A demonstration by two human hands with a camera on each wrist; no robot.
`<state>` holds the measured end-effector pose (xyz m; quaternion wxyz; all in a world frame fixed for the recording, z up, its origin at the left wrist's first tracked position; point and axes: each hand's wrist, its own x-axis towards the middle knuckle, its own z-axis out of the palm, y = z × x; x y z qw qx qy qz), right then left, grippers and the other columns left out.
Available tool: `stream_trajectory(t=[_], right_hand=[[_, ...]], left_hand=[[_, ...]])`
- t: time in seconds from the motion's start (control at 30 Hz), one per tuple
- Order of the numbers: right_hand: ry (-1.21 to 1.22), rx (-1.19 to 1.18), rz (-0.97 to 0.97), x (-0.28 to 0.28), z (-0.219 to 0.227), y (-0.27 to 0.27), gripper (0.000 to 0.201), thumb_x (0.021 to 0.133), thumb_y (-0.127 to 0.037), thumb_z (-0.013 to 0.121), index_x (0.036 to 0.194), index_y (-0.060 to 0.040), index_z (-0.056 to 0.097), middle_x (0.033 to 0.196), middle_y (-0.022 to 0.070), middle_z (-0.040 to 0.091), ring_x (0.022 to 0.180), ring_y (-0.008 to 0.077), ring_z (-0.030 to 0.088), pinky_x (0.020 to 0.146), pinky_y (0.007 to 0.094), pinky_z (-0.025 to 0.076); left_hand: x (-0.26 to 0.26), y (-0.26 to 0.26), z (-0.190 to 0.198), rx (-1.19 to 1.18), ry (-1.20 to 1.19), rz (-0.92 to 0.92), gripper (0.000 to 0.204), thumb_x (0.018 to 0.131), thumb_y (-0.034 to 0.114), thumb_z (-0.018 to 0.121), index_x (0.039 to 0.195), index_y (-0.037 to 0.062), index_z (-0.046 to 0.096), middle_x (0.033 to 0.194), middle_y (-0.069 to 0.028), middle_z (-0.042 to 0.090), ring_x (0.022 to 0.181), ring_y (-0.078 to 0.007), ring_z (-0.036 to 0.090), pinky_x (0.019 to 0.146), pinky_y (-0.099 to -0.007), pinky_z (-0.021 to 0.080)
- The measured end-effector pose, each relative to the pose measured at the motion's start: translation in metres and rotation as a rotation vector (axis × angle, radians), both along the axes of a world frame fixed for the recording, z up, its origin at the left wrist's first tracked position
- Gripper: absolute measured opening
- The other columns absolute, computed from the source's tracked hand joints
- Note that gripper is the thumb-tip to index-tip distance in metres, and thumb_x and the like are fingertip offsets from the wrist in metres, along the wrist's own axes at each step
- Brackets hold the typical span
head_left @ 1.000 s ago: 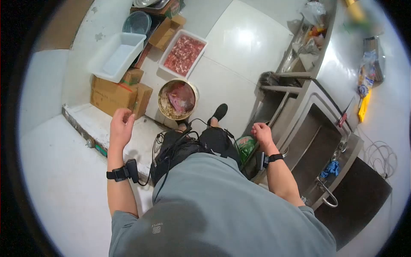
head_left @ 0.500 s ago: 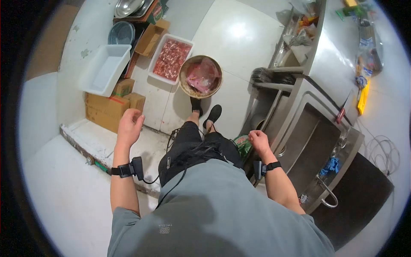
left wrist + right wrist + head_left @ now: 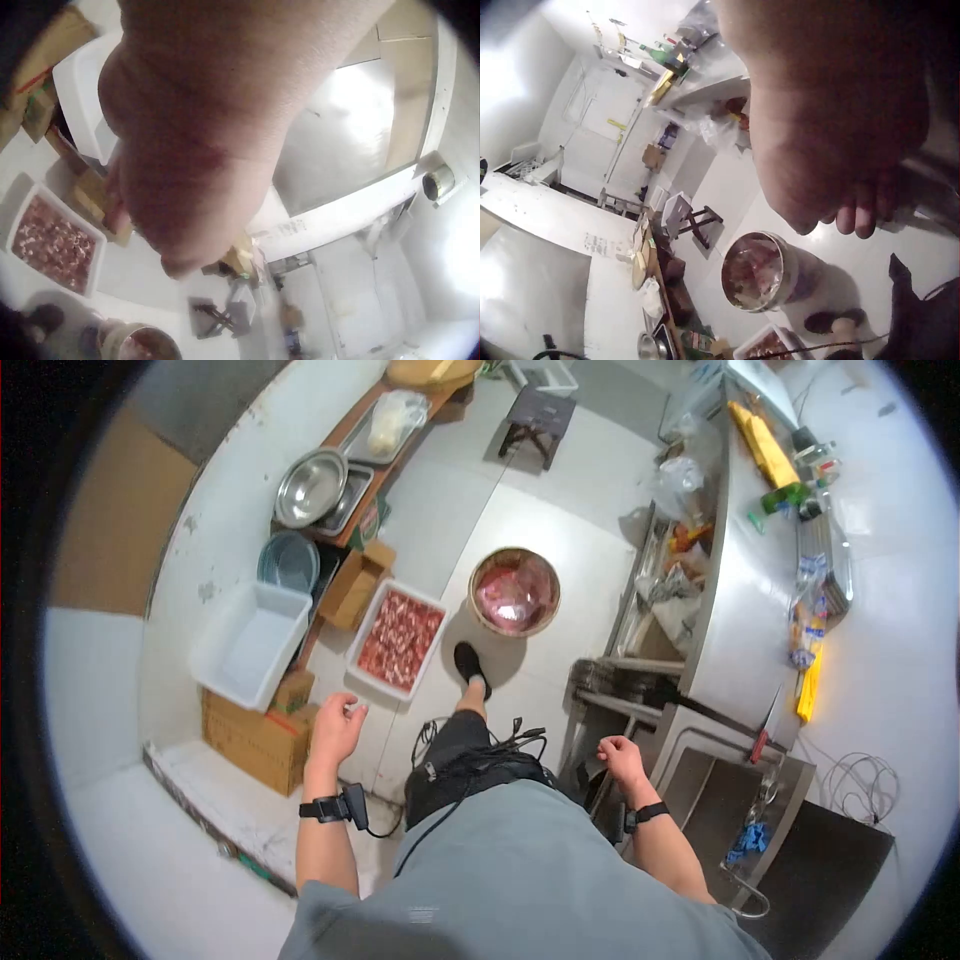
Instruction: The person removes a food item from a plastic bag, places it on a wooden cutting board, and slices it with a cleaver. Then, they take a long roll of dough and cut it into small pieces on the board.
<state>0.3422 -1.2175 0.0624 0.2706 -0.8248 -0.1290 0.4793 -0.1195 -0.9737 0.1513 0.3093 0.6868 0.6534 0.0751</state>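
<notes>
My left hand hangs in the air at the left with loosely bent fingers and holds nothing. Below and beyond it on the floor lies a white tub of cut raw meat. On the other side, my right hand is held beside the sink, its fingers loosely curled with nothing in them. A round bucket with a pink, shiny plastic-wrapped mass inside stands on the floor ahead of my foot, away from both hands. In the left wrist view, the palm and wrist hide most of the fingers.
A steel counter with a sink runs along the right, a red-handled knife on it. An empty white tub rests over cardboard boxes at the left. Steel bowls and a dark stool are farther ahead.
The bucket has moved right and forward, away from the meat tub. More of the room ahead, including the stool, has come into view. Both hands stay loosely held and hold nothing.
</notes>
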Motion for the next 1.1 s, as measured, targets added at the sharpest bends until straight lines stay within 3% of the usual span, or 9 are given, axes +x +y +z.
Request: stream_trajectory(t=[0.17,0.23,0.33,0.4,0.47,0.57,0.97,1.03,1.1], right_hand=[[-0.009,-0.09,0.046,0.043,0.021,0.088,0.03,0.091,-0.023,0.06,0.101,0.0043,0.067,0.08,0.0077,0.069,0.074,0.0167,0.065,0.066,0.0313,0.05],[-0.229,-0.075,0.316,0.047,0.035,0.116,0.031,0.091,-0.024,0.06,0.102,0.0052,0.066,0.079,0.0096,0.069,0.073,0.0181,0.065,0.069,0.0336,0.051],[-0.173,-0.063,0.115,0.054,0.044,0.17,0.032,0.091,-0.026,0.061,0.1,0.0042,0.067,0.082,0.0109,0.07,0.076,0.0212,0.066,0.074,0.0346,0.051],[-0.134,-0.078,0.052,0.053,0.049,0.193,0.032,0.091,-0.026,0.061,0.1,0.0041,0.066,0.084,0.0111,0.07,0.077,0.0214,0.066,0.075,0.0346,0.051],[-0.204,-0.057,0.193,0.055,0.052,0.219,0.026,0.089,-0.02,0.062,0.097,0.0034,0.066,0.079,0.0055,0.066,0.068,0.0111,0.06,0.062,0.0266,0.048],[-0.193,-0.149,0.384,0.064,0.056,0.251,0.033,0.092,-0.025,0.06,0.103,0.0049,0.064,0.092,0.0126,0.07,0.083,0.0211,0.065,0.077,0.0342,0.051],[-0.189,-0.159,0.352,0.164,-0.043,0.309,0.041,0.087,-0.031,0.064,0.102,0.0058,0.068,0.092,0.0189,0.071,0.086,0.0271,0.069,0.078,0.0374,0.052],[-0.139,-0.159,0.291,0.187,-0.06,0.326,0.027,0.089,-0.022,0.06,0.091,0.0046,0.065,0.08,0.01,0.067,0.071,0.0164,0.065,0.067,0.0305,0.052],[-0.164,-0.116,0.256,0.222,-0.077,0.35,0.026,0.089,-0.022,0.06,0.087,0.0035,0.065,0.079,0.009,0.067,0.07,0.0159,0.064,0.063,0.0293,0.05]], left_hand=[[0.026,0.125,0.019,-0.051,-0.139,0.086,0.031,0.085,0.023,0.066,0.103,-0.0018,0.066,0.104,-0.0224,0.065,0.098,-0.0363,0.063,0.086,-0.0408,0.05],[0.023,0.161,0.017,0.16,-0.152,0.016,0.029,0.086,0.022,0.066,0.102,-0.0023,0.065,0.104,-0.0216,0.065,0.096,-0.0357,0.063,0.085,-0.0403,0.05],[0.028,0.207,0.029,0.174,-0.174,0.033,0.029,0.087,0.02,0.065,0.102,-0.0039,0.063,0.102,-0.02,0.064,0.09,-0.0328,0.064,0.08,-0.0393,0.05],[0.027,0.221,0.028,0.159,-0.17,0.035,0.029,0.087,0.02,0.065,0.101,-0.0049,0.062,0.101,-0.0191,0.063,0.084,-0.0299,0.065,0.076,-0.0385,0.051],[0.027,0.231,0.019,0.142,-0.185,0.063,0.03,0.087,0.021,0.066,0.101,-0.005,0.063,0.101,-0.0192,0.063,0.082,-0.0292,0.065,0.075,-0.0386,0.051],[0.035,0.233,0.016,0.134,-0.173,0.082,0.031,0.086,0.022,0.067,0.101,-0.0045,0.063,0.1,-0.0192,0.063,0.08,-0.0288,0.065,0.075,-0.0384,0.051],[0.118,0.348,-0.001,0.112,-0.087,0.049,0.031,0.086,0.023,0.068,0.101,-0.0041,0.064,0.099,-0.0184,0.063,0.079,-0.0294,0.065,0.074,-0.0386,0.051],[0.143,0.38,0.001,0.11,-0.07,0.047,0.03,0.086,0.022,0.068,0.101,-0.0037,0.064,0.099,-0.0182,0.063,0.079,-0.0292,0.065,0.074,-0.0385,0.051],[0.176,0.42,0.007,0.108,-0.061,0.039,0.028,0.086,0.021,0.068,0.101,-0.0032,0.064,0.098,-0.0181,0.063,0.078,-0.0289,0.065,0.074,-0.0383,0.051]])
